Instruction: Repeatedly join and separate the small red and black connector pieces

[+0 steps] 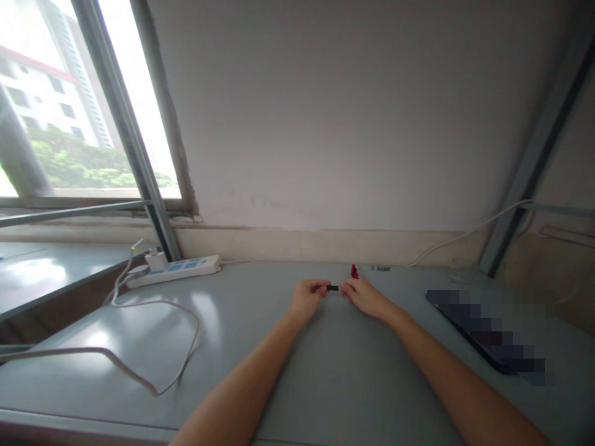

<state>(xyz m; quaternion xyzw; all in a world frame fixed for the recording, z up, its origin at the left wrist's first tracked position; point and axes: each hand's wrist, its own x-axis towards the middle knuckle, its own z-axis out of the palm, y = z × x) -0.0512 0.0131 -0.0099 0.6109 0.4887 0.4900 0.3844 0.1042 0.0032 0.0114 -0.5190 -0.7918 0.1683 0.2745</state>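
My left hand [307, 297] is closed in a pinch on a short black stick-like piece [332, 288], whose free end points right. Close by on the right, the fingertips of my right hand [365, 296] are pressed together near that end, with a small gap between. Whatever sits in the right fingertips, if anything, is too small to make out. Just behind the right hand stand small red and black pieces [354, 271], partly hidden by it. A few tiny dark pieces [381, 268] lie in a row farther back, by the wall.
A white power strip [195, 266] with plugs rests at the back left of the grey table [297, 384]. Its pale cable [195, 322] loops across the left side. On the right lies a dark flat device [478, 331], partly pixelated. Metal posts [525, 155] frame the table.
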